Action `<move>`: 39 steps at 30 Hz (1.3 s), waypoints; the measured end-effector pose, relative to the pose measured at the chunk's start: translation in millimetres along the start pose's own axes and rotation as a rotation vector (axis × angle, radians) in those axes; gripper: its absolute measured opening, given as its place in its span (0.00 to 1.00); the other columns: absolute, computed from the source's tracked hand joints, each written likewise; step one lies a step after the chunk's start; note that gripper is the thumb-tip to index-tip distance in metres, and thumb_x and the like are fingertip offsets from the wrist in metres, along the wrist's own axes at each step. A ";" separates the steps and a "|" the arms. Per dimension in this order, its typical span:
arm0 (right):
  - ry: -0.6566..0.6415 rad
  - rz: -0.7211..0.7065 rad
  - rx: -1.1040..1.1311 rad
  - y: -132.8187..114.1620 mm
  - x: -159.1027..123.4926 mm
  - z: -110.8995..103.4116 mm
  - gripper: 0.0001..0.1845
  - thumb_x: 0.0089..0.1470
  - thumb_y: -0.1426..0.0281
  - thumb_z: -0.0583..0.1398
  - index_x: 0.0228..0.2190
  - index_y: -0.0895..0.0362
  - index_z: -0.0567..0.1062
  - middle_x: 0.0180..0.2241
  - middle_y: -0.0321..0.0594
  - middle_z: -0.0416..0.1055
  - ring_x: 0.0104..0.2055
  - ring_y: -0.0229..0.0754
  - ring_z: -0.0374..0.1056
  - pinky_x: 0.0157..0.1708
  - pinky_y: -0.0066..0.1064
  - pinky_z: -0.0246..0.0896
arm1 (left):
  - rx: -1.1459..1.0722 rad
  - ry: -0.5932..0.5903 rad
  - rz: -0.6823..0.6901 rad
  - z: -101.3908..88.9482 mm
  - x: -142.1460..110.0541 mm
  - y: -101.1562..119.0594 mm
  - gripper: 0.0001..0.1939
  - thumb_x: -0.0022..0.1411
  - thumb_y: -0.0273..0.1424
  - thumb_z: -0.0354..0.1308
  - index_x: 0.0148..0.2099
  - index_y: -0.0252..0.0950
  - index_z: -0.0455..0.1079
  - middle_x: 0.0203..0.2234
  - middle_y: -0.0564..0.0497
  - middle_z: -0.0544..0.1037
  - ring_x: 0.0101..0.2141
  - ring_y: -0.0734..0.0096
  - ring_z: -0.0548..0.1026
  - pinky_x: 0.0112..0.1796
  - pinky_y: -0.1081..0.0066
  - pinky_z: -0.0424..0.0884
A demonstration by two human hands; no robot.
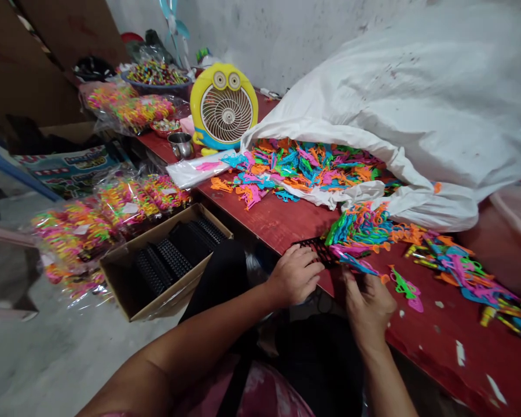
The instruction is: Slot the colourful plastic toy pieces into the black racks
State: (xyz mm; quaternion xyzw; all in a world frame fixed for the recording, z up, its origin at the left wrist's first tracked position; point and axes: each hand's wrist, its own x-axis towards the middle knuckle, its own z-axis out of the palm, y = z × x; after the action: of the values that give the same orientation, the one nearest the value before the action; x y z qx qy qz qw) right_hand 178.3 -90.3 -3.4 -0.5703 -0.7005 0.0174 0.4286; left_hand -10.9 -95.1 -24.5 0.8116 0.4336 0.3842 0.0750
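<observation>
My left hand (pixel 296 275) lies at the near edge of the red table, its fingers bent over a black perforated tray (pixel 313 248). On the tray's right part stands a dense bunch of small plastic toy pieces (pixel 356 226) in green, blue, pink and orange. My right hand (pixel 370 304) is closed at the table edge, thumb and fingers pinching a thin blue plastic toy piece (pixel 362 266) with an orange end. A green and pink toy piece (pixel 406 289) lies loose just right of that hand. The fingertips of my right hand are partly hidden.
A large white sack (pixel 399 98) spills colourful pieces onto the red table (pixel 260 217). A yellow fan (pixel 227 107) and a metal cup (pixel 181 145) stand behind. At left, a cardboard box (pixel 165 263) holds black trays, beside filled clear bags (pixel 78 231). More pieces (pixel 464 266) lie right.
</observation>
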 end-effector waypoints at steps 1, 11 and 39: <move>0.004 -0.006 -0.012 0.3 -0.4 0.5 0.18 0.61 0.56 0.57 0.34 0.57 0.77 0.28 0.41 0.73 0.28 0.40 0.66 0.32 0.32 0.60 | 0.001 0.000 0.000 -0.3 -0.3 0.5 0.16 0.69 0.33 0.49 0.53 0.37 0.72 0.51 0.45 0.75 0.57 0.59 0.68 0.61 0.55 0.58; 0.043 -0.109 -0.165 -4.2 -0.1 3.7 0.20 0.62 0.57 0.56 0.24 0.55 0.70 0.21 0.36 0.63 0.24 0.38 0.58 0.28 0.31 0.50 | 0.012 -0.008 -0.009 0.2 -4.0 2.2 0.16 0.70 0.33 0.47 0.54 0.37 0.71 0.52 0.45 0.74 0.58 0.60 0.66 0.62 0.56 0.56; -0.015 -0.067 -0.102 -20.2 4.4 9.3 0.19 0.64 0.55 0.53 0.33 0.57 0.73 0.29 0.40 0.68 0.30 0.41 0.63 0.31 0.31 0.55 | -0.137 0.240 -0.119 -29.6 33.9 24.8 0.23 0.65 0.45 0.57 0.56 0.38 0.67 0.49 0.43 0.74 0.50 0.58 0.71 0.50 0.60 0.66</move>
State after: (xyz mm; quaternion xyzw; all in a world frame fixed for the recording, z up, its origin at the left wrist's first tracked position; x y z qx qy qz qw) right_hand 156.8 -89.5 3.7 -0.5675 -0.7223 -0.0285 0.3943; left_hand -4.1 -90.7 26.3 0.7257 0.4598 0.5019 0.1004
